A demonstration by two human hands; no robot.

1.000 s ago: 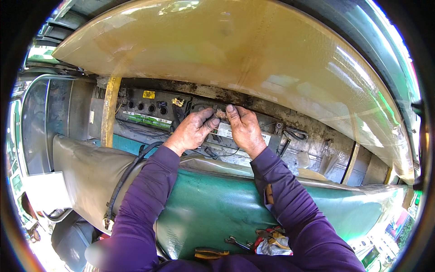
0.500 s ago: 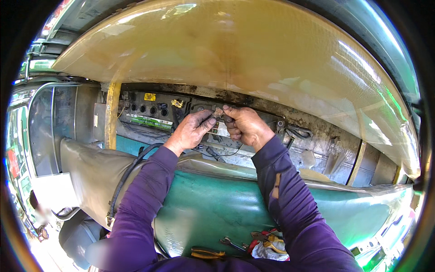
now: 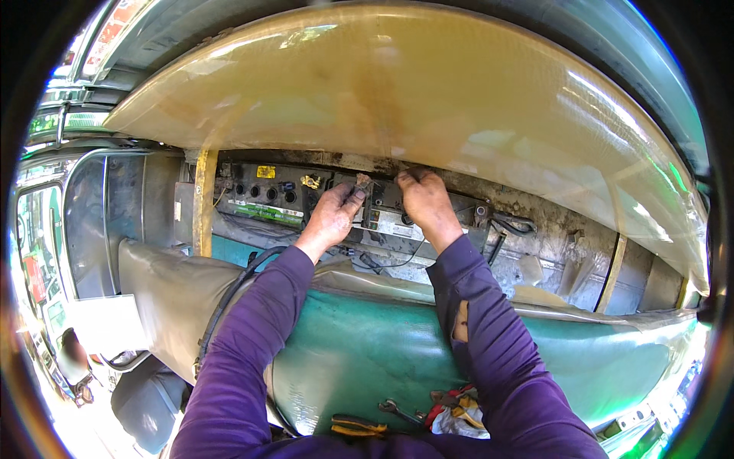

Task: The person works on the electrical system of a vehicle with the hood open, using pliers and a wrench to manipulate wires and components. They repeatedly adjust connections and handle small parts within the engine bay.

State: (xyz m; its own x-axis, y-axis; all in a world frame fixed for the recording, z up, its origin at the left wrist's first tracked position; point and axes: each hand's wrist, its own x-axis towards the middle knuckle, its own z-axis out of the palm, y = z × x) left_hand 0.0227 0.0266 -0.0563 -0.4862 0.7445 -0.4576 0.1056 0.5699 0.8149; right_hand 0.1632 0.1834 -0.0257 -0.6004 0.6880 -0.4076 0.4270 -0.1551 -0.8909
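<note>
My left hand [image 3: 334, 213] is closed in a pinch on a small, ragged copper-coloured piece [image 3: 362, 181], held above the gap between two batteries. Its lower part is hidden by my fingers. My right hand [image 3: 428, 203] reaches over the right battery [image 3: 388, 223], fingers curled near its far edge; whatever they hold is hidden. The left battery [image 3: 252, 191] is black with a row of round caps, a yellow label and a brassy terminal [image 3: 310, 182]. A thin cable [image 3: 405, 260] runs in front of the right battery.
A tan padded panel [image 3: 367, 84] arches over the battery recess. Green padding [image 3: 359, 344] lies before me, bearing a wrench [image 3: 399, 411], yellow-black handles [image 3: 358, 425] and a rag [image 3: 459, 422]. A black hose [image 3: 229, 302] drapes at left. Yellow posts [image 3: 204, 203] flank the recess.
My hands have parted: the right one has left the copper-coloured piece and moved right to the battery's far edge. My left hand keeps the piece. The view has shifted slightly.
</note>
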